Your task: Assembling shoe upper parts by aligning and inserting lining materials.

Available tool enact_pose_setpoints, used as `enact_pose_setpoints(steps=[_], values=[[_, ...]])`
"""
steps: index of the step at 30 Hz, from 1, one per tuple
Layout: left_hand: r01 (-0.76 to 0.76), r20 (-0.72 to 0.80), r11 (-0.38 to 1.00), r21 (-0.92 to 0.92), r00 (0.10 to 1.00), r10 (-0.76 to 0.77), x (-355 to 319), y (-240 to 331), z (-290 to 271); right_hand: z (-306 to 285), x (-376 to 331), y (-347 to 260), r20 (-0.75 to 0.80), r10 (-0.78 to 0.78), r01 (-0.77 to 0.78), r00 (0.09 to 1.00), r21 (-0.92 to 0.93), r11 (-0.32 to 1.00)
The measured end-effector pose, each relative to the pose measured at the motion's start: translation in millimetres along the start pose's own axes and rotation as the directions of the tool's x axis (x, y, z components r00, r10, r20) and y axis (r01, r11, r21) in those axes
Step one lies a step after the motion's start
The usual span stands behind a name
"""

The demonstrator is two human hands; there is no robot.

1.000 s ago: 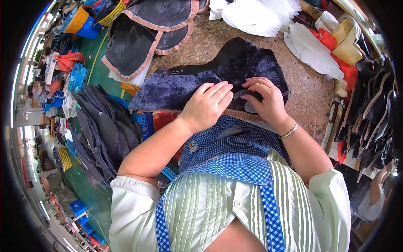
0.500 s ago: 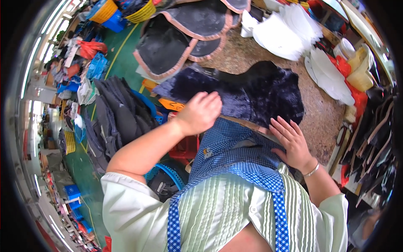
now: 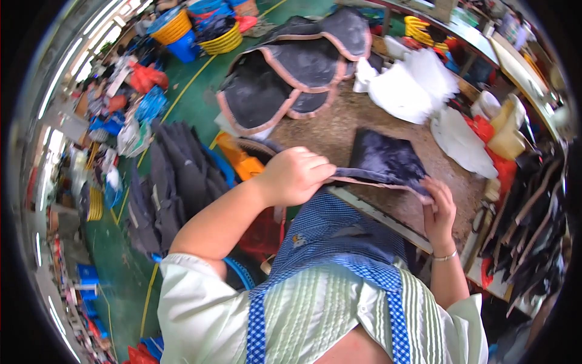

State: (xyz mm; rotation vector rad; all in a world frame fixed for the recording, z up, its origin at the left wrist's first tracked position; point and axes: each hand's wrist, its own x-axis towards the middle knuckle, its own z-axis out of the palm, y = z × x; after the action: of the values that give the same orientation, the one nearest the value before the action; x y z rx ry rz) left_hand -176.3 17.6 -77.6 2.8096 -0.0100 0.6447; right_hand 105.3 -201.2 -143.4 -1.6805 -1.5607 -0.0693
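Observation:
A dark navy plush fabric piece with a pinkish edge is held by its near side over the front of the speckled worktable. My left hand is closed around the piece's left part, fingers curled over the edge. At the right end, my right hand pinches the pinkish border between thumb and fingers. The far part of the piece rests on the tabletop. Behind it lie several black panels with pink edging, overlapping at the table's far left.
White thin sheets are stacked at the far right, with another white pile nearer. Dark pieces hang beyond the right edge. Left of the table, a heap of dark grey fabric stands by an orange piece.
Both hands have gripped the plush piece and lifted its near edge, so it no longer lies flat. My right hand has gone from resting flat to pinching the border.

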Motion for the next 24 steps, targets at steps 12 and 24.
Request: enact_pose_setpoints(steps=[12,24], values=[[0.283,-0.027,0.758,-0.588,0.93,-0.368,65,63,-35,-75,128,-106,-0.089,-0.088,0.113,0.992,0.334,0.936],[0.096,-0.353,0.571,-0.815,0.7,-0.621,80,40,-15,-54,130,-76,0.283,0.446,-0.39,0.849,0.906,0.167]])
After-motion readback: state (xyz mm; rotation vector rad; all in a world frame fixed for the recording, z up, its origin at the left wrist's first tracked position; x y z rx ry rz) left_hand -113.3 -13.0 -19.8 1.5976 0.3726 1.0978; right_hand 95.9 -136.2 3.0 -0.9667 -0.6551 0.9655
